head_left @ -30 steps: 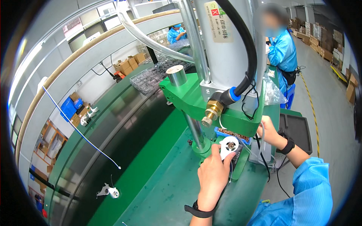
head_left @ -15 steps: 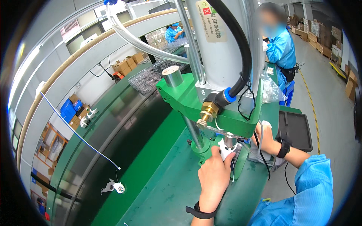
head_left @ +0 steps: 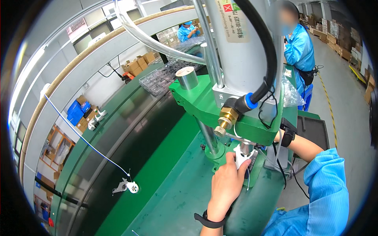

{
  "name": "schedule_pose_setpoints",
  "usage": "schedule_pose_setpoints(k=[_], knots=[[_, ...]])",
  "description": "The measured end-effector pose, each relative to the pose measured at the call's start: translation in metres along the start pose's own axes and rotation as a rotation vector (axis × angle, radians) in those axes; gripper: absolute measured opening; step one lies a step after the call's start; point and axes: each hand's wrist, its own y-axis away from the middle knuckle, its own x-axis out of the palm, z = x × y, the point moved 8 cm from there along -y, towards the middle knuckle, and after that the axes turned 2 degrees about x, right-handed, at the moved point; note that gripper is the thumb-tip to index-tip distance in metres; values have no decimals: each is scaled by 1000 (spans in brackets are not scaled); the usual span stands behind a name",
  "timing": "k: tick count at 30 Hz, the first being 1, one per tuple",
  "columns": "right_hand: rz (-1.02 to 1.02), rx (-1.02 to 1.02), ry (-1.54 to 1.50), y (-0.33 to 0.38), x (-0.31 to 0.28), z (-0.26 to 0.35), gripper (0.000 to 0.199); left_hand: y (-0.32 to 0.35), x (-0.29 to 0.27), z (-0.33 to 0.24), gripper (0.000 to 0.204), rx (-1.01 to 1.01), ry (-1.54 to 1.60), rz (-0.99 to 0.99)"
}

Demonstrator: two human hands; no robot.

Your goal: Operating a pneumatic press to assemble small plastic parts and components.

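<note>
My left hand (head_left: pixel 227 181), a black band at its wrist, is closed on a white bracket-like part (head_left: pixel 241 158) between thumb and fingers. The part sits directly beneath the metal ram (head_left: pixel 247 148) of a green bench press (head_left: pixel 232 114), and a thin white wire (head_left: pixel 248 179) dangles from it. Whether the ram touches the part, I cannot tell. My right arm, in a blue sleeve (head_left: pixel 325 185), reaches behind the press head. A black wrist strap (head_left: pixel 289 133) shows, but the press hides most of my right hand (head_left: pixel 278 136) and its fingers.
A similar white part (head_left: pixel 128 186) lies on the green conveyor belt (head_left: pixel 157 165) at left. Black hose (head_left: pixel 264 47) and a brass fitting (head_left: pixel 226 118) stand out from the press. Clear trays (head_left: pixel 157 78) are beyond. Blue-clad co-workers (head_left: pixel 300 51) are further off.
My right hand has moved up and away behind the press head, out of sight for the most part. My left hand keeps its hold on the white part. The whole view has shifted slightly.
</note>
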Motion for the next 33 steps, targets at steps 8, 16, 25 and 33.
schedule_pose_setpoints(k=[8, 16, 25, 33], knots=[[-14, -68, 110, -18, 56, -7, 29, -6, 3, 42, 21, -62, 578, -13], [50, -182, -12, -69, 136, 34, 25, 6, 1, 41, 22, 12, 796, 158], [53, -96, -2, -50, 141, 36, 22, 20, -15, 42, 23, 33, 757, 107], [57, -43, 39, -43, 126, 46, 20, 41, -52, 48, 19, 128, 631, 176]])
